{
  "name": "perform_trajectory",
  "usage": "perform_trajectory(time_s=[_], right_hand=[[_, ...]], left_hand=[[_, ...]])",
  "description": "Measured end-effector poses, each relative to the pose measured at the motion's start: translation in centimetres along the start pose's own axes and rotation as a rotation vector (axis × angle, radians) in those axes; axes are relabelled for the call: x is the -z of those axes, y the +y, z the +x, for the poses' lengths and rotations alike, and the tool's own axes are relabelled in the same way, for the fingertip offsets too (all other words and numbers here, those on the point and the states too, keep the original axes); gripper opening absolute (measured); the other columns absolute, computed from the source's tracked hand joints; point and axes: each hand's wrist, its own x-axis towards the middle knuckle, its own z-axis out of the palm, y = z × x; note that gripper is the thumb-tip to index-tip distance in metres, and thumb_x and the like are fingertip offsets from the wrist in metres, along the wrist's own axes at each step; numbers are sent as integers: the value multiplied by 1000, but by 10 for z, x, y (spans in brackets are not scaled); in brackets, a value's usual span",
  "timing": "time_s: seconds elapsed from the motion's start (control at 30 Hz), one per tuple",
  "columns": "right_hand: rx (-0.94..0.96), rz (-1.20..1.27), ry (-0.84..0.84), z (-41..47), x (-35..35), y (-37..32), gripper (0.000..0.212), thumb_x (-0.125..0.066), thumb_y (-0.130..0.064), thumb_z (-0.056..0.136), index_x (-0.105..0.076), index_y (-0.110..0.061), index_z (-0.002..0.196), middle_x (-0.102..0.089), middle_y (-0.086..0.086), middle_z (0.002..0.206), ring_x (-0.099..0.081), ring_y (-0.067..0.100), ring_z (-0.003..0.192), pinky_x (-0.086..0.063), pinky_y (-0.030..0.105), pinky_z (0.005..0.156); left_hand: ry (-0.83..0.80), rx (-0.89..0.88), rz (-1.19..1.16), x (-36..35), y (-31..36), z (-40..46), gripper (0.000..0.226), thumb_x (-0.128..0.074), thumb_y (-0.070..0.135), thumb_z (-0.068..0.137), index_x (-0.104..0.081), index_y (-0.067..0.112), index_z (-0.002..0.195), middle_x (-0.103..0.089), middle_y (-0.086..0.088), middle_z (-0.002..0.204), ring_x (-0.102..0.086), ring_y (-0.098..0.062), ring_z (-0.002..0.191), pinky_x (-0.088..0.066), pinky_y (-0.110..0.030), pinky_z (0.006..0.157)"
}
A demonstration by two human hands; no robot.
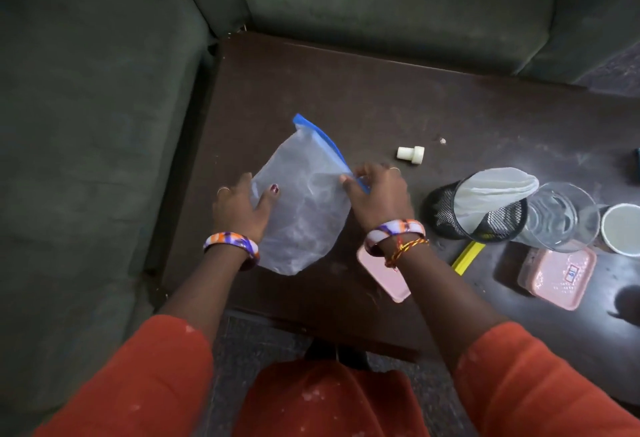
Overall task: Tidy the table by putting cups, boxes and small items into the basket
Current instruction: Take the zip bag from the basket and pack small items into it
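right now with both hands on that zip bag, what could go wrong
1. The right hand works close to the clear glass and the tipped mesh pen holder; a wide elbow swing could knock them.
2. The pink phone lies under the right wrist near the table edge and might get nudged off.

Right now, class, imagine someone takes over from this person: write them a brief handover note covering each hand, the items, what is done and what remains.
Left hand: lies flat on the clear zip bag with blue seal, steadying it.
Right hand: its grip pinches the bag's blue seal.
On the dark wooden table: small white plastic cap, black mesh cup with white paper inside, clear glass, white paper cup, pink lidded box, flat pink case, yellow strip.
Done: nothing evident; no basket in view.
Left: gather everything.
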Motion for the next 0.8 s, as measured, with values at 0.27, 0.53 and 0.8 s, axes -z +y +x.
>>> perform_trajectory(time_s=[0.27, 0.53, 0.8], right_hand=[[-35, -148, -83, 18, 4, 6, 12, -72, -16, 71, -66, -17, 81, -69, 15, 96, -63, 34, 94, -48, 34, 76], [5, 104, -334, 49, -3, -43, 59, -78, -43, 67, -58, -14, 115, -56, -3, 102, -54, 15, 94, -42, 23, 76], [47, 93, -10, 73, -17, -45, 42, -68, -36, 78, -60, -1, 56, -39, 2, 42, -30, 6, 48, -25, 15, 35]], left_hand=[[141, -202, -173, 6, -34, 16, 33, -52, -1, 86, -64, 7, 116, -64, -22, 105, -59, -34, 98, -43, -29, 85], [74, -153, -416, -2, -41, 23, 28, -54, 3, 86, -64, 6, 113, -65, -18, 112, -61, -28, 101, -47, -31, 85], [204, -218, -597, 11, -35, 28, 18, -59, 5, 85, -70, 0, 98, -68, -2, 86, -59, 14, 67, -42, 2, 65]])
